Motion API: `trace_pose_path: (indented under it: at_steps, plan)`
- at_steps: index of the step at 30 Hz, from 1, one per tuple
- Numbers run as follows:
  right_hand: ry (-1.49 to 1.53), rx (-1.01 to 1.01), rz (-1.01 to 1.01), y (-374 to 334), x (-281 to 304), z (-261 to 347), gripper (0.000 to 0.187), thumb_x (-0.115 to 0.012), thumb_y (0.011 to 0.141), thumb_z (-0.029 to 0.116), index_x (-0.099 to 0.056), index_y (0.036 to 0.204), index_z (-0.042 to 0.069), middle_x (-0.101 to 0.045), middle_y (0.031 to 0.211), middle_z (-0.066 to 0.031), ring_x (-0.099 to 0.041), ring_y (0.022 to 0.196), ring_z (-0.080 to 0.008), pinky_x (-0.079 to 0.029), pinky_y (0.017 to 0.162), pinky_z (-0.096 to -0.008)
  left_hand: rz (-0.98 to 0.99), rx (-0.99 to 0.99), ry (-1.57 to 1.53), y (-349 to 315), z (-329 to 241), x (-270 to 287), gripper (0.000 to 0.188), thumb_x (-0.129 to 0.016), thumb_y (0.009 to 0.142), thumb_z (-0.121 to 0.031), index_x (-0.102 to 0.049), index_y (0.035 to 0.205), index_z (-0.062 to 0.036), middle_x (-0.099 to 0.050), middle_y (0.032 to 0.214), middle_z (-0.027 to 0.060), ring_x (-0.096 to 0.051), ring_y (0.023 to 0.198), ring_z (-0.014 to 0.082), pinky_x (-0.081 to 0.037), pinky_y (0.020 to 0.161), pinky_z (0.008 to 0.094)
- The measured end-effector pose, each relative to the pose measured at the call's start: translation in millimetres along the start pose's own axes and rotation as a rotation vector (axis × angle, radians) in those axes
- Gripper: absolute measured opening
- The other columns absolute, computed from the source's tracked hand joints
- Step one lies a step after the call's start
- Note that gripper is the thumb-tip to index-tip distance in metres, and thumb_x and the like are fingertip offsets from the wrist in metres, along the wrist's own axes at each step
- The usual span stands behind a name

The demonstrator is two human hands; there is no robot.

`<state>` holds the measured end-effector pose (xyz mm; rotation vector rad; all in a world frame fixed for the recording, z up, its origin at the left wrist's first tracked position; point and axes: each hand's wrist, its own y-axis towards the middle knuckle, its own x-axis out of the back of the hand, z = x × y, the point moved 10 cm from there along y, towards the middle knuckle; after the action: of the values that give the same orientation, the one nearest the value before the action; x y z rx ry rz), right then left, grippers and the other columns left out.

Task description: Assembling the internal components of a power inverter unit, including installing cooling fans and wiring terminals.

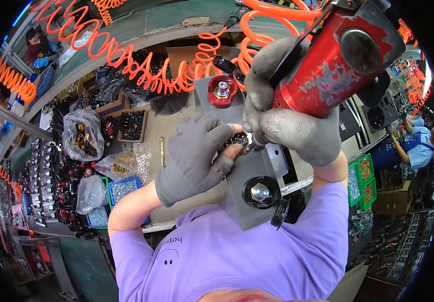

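My right hand (pixel 297 126), in a grey glove, grips a red power driver (pixel 320 75) with chipped paint, held over the work. My left hand (pixel 192 148), gloved with thumb and forefinger tips bare, pinches around a small dark metal part (pixel 237 143) on a grey box-shaped piece (pixel 244 168). The driver's lower end comes down beside those fingertips; its tip is hidden by my right hand. Beyond them, a red round fitting (pixel 221 91) with a metal stud sits on the grey piece. A black round fitting (pixel 261 192) with a brass-coloured nut is nearest my body.
Coiled orange air hoses (pixel 146 70) hang across the far side. On the left lie a tray of black parts (pixel 132 126), a plastic bag of parts (pixel 82 133), loose rings (pixel 142 161) and a blue bin (pixel 124 189). Green bins (pixel 367 168) stand at right; a co-worker (pixel 418 143) sits beyond.
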<state>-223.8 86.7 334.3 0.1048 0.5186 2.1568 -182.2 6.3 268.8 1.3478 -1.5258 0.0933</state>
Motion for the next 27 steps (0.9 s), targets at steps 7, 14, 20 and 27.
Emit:
trace_pose_path:
  at_steps: [7, 14, 20, 27]
  plan:
    - [0.017, 0.073, -0.006, -1.4, 0.6, 3.7, 0.057, -0.056, 0.059, -0.009, -0.048, 0.113, 0.007, -0.05, 0.078, -0.0053, -0.053, 0.058, -0.0156, -0.043, 0.048, -0.0284, 0.01, 0.011, -0.007, 1.2, 0.2, 0.3, 0.027, -0.062, 0.075, -0.019, -0.061, 0.101, -0.0106, -0.049, 0.078, 0.0075, -0.05, 0.076, 0.0262, -0.038, 0.066, 0.037]
    - [-0.076, -0.025, -0.075, 7.2, -12.1, -12.6, 0.056, -0.059, 0.062, -0.002, -0.043, 0.115, 0.007, -0.05, 0.082, -0.0052, -0.053, 0.058, -0.015, -0.044, 0.049, -0.0279, -0.153, 0.082, -0.153, -21.0, 18.4, 16.0, 0.03, -0.064, 0.074, -0.015, -0.059, 0.103, -0.008, -0.051, 0.08, 0.0098, -0.052, 0.073, 0.0263, -0.04, 0.062, 0.0376]
    - [0.079, -0.103, 0.128, -8.4, -0.7, -9.6, 0.052, -0.063, 0.07, 0.01, -0.04, 0.115, 0.001, -0.047, 0.085, -0.0059, -0.048, 0.063, -0.0119, -0.043, 0.054, -0.0241, -0.5, 0.417, -0.209, -135.6, 90.1, 4.3, 0.022, -0.06, 0.082, -0.01, -0.058, 0.103, -0.0031, -0.054, 0.078, 0.0089, -0.055, 0.071, 0.0202, -0.043, 0.063, 0.0298]
    - [0.002, 0.125, 0.105, 0.6, -9.0, -2.5, 0.06, -0.058, 0.07, 0.014, -0.04, 0.124, -0.004, -0.041, 0.085, -0.0062, -0.047, 0.066, -0.0106, -0.041, 0.064, -0.0234, -0.693, 1.109, 0.377, -419.3, 194.9, 22.0, 0.014, -0.058, 0.084, -0.016, -0.061, 0.093, -0.0054, -0.063, 0.084, 0.012, -0.062, 0.077, 0.0252, -0.048, 0.069, 0.0333]
